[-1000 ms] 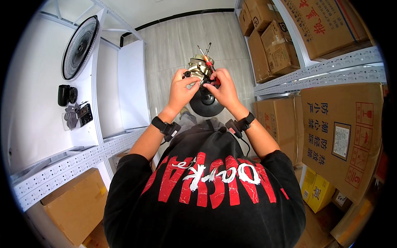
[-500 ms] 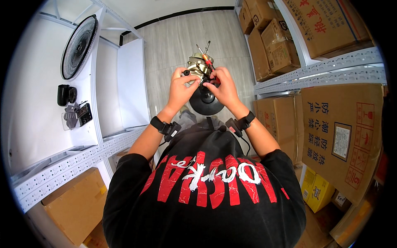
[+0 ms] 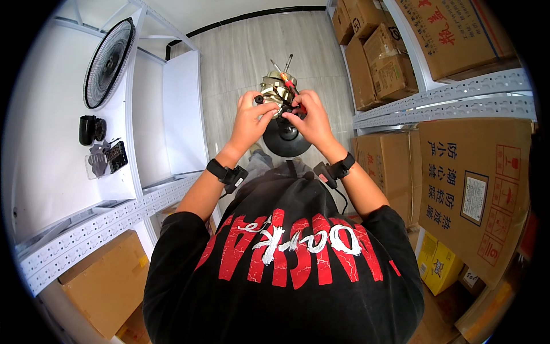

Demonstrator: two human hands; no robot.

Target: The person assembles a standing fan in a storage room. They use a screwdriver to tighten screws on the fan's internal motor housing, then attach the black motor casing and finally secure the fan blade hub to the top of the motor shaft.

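At your fingers (image 3: 267, 106) shows a gold-toned mechanism (image 3: 274, 90) with black parts; just beyond them, a red-handled screwdriver (image 3: 286, 78); nearer you than they are, a round black base (image 3: 286, 143). Your black shirt (image 3: 286, 304) carries cracked red lettering under white script. Beneath your fingers spreads grey streaked floor (image 3: 223, 57); to their right stands a brown carton (image 3: 471, 163) printed red and black.

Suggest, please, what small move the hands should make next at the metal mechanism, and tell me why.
I would probably steady the metal mechanism with the left hand and make only a slight adjustment with the right hand, because both hands are close together at its near side, and a red-handled screwdriver shows just beyond the right hand.
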